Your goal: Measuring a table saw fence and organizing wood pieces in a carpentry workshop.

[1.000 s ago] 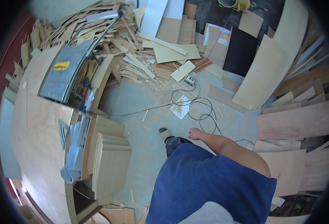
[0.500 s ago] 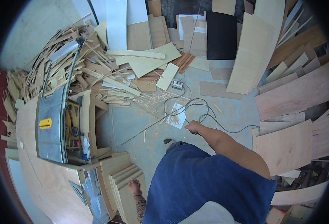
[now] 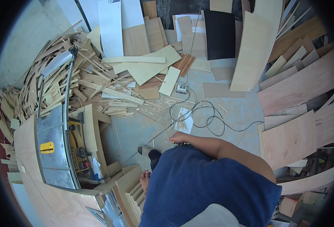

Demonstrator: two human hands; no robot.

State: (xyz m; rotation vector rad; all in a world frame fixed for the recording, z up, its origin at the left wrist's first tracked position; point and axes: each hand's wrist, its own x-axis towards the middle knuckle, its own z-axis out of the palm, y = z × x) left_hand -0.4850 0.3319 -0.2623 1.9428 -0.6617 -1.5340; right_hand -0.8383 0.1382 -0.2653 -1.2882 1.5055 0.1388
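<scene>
My right hand [image 3: 180,137] reaches across in front of my body, closed round a small dark object with an orange end [image 3: 173,142]. Most of that object is hidden by the fingers, and its kind is not clear. Low on the left, my left hand [image 3: 145,179] has its fingers drawn together. Whether anything small sits between them is hard to make out. Beside that hand, several pale boards [image 3: 138,192] lean in a row against the side of the workbench [image 3: 57,178].
A table saw [image 3: 53,126] with a yellow insert is set in the workbench. Wood offcuts [image 3: 53,72] are heaped behind it. A black cable [image 3: 208,121] loops over the floor around a white sheet [image 3: 184,122] and a socket box [image 3: 181,89]. Panels [image 3: 288,145] lean along the right.
My right hand has moved left and closer to my body. My left hand has come forward and right, off the top of the leaning boards. A foot has stepped left.
</scene>
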